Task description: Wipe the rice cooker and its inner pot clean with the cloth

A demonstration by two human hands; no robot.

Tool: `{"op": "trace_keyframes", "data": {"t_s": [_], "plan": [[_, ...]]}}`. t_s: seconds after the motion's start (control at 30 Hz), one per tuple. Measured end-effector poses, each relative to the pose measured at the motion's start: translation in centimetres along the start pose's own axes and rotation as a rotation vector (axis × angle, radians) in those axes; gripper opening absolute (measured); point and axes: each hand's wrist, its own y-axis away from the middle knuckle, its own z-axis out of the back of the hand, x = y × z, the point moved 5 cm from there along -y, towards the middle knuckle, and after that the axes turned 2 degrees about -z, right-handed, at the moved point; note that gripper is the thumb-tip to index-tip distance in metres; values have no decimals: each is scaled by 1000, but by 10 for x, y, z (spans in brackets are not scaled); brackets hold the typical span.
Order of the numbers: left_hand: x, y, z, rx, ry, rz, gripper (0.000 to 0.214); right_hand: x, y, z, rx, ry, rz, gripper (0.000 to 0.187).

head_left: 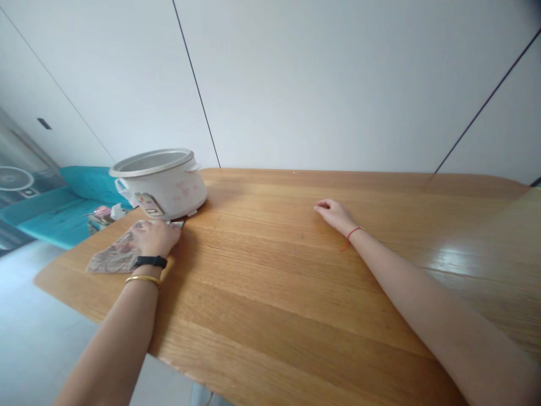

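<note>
My left hand point(157, 237) lies on a patterned cleaning cloth point(116, 254) at the table's left end, fingers bent over it and gripping it against the wood. Just beyond the fingertips stands a white rice cooker point(180, 189) with pink flower prints, a front control panel and no lid; its inside bottom is hidden from here. My right hand point(333, 213) is at the middle right of the wooden table point(262, 270), its fingers curled in toward the thumb. Whether anything small sits between those fingers cannot be made out.
White wall panels point(321, 84) rise behind the table's far edge. Tiny light specks lie near that edge. Left of the table are a turquoise sofa point(42, 217) with small items at its side and a fan point(16, 179). Light glares on the tabletop at right.
</note>
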Motion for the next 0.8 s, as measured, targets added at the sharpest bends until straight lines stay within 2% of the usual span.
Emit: {"op": "trace_keyframes", "data": {"t_s": [0.03,0.07,0.17,0.2,0.23,0.3,0.4,0.53,0.63,0.73,0.8], "plan": [[-11,0,2,-22,1,17,60,0,0,-1,-2,-12,-7,26],[-28,-2,1,-11,20,-49,58,-1,0,-1,-4,-27,-19,25],[-91,-4,-16,167,206,-394,53,-1,-1,0,-10,-74,-56,23],[-109,-3,-23,233,283,-469,51,-1,0,0,-8,-88,-60,22],[-123,-2,-29,282,339,-513,50,0,0,1,-3,-100,-59,21],[-141,4,-38,298,362,-532,48,1,0,2,5,-126,-54,21],[-147,13,-43,252,306,-503,46,1,1,5,-1,-166,-50,26],[-144,18,-44,292,312,-482,53,4,6,5,9,-126,-15,26],[-142,17,-44,299,303,-445,57,17,16,4,52,109,124,24],[-144,18,-42,290,307,-478,51,34,30,1,90,391,300,28],[-145,20,-41,292,308,-488,50,42,36,-1,113,482,345,33]]}}
